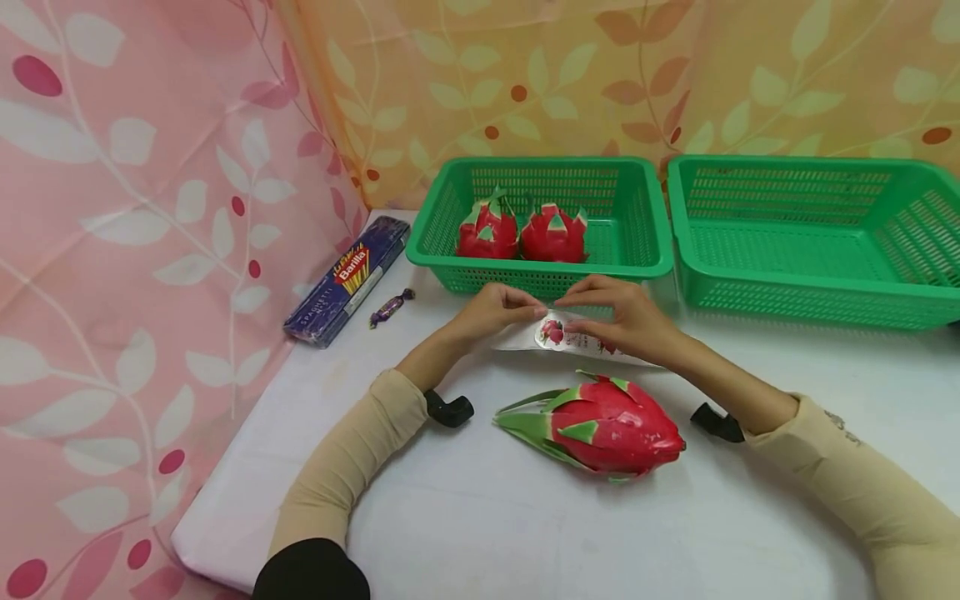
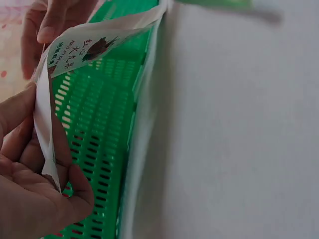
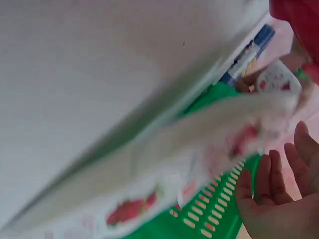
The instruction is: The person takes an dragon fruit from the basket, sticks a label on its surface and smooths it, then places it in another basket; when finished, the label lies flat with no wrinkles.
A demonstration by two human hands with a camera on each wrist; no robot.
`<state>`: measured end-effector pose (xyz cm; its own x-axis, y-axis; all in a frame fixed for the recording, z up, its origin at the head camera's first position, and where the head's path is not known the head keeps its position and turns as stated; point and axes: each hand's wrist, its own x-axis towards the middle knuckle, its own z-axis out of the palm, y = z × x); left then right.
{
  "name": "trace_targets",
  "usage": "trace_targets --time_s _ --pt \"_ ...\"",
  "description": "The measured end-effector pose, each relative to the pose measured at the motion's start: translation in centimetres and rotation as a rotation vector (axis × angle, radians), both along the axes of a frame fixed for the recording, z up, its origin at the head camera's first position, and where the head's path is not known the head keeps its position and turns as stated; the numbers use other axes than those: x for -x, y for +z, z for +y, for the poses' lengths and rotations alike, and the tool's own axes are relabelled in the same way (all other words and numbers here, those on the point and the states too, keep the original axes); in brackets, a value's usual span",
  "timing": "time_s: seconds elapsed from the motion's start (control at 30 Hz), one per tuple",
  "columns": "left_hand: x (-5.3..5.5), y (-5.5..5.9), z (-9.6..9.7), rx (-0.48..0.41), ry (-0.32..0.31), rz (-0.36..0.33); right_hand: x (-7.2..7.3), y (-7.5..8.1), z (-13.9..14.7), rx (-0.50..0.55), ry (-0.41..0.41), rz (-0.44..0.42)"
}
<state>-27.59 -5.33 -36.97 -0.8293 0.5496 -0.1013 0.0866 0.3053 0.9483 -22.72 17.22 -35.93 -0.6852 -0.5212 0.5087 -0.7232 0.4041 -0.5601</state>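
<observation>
A white strip of labels printed with dragon fruits (image 1: pixel 551 332) stretches in front of the baskets. My left hand (image 1: pixel 487 315) pinches its left end; in the left wrist view the strip (image 2: pixel 44 119) bends between thumb and fingers. Over the strip's middle hovers my right hand (image 1: pixel 626 317), thumb and forefinger parted. The right wrist view shows this hand (image 3: pixel 279 199) with loosely bent fingers beside the blurred strip, nothing visibly held. Nearer to me, a red dragon fruit (image 1: pixel 615 425) with green leaf tips lies on its side between my forearms.
Two dragon fruits (image 1: pixel 487 233) stand in the left green basket (image 1: pixel 540 271). A second green basket (image 1: pixel 810 292) is right of it. On the left lie a blue Barilla spaghetti box (image 1: pixel 348 279) and a purple wrapped candy (image 1: pixel 392 307). Patterned curtains (image 1: pixel 525 75) border the white table.
</observation>
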Motion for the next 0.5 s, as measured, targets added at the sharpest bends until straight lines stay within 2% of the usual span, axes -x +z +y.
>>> trace_targets --time_s 0.13,0.23,0.37,0.43,0.5 --pt "-0.33 0.41 0.54 -0.080 -0.006 -0.039 -0.05 -0.30 -0.41 0.054 0.030 -0.002" --pt "-0.60 0.63 0.76 -0.142 0.001 -0.100 0.00 -0.49 -0.43 0.096 0.061 0.004" --pt "-0.86 0.80 0.92 -0.202 -0.014 -0.194 0.09 -0.58 -0.45 0.122 0.114 0.056" --pt "-0.93 0.84 0.97 -0.206 -0.027 -0.210 0.06 -0.54 -0.50 0.137 0.136 0.088" --pt "-0.94 0.82 0.96 -0.196 -0.032 -0.196 0.05 -0.50 -0.55 0.161 0.150 0.114"
